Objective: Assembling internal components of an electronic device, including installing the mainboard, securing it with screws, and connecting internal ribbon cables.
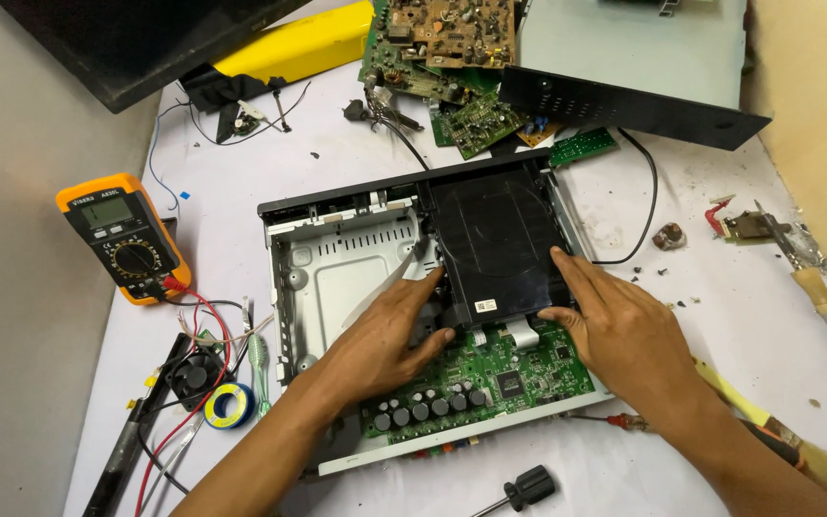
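Drive module (495,239), black, sits in open chassis (337,258) above green board (500,373). Left hand (385,335) and right hand (614,325) grip its front corners. Prob. light, rigid, ribbon-tethered; hold by edges.

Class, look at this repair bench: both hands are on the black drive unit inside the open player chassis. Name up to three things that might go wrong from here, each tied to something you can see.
1. The left hand and right hand grip the black drive unit; the flat ribbon cable at its near edge might tear or kink if the unit is pulled.
2. The wrists hover over the green circuit board, so its capacitors could be knocked.
3. Small loose bits on the table may roll into the chassis.
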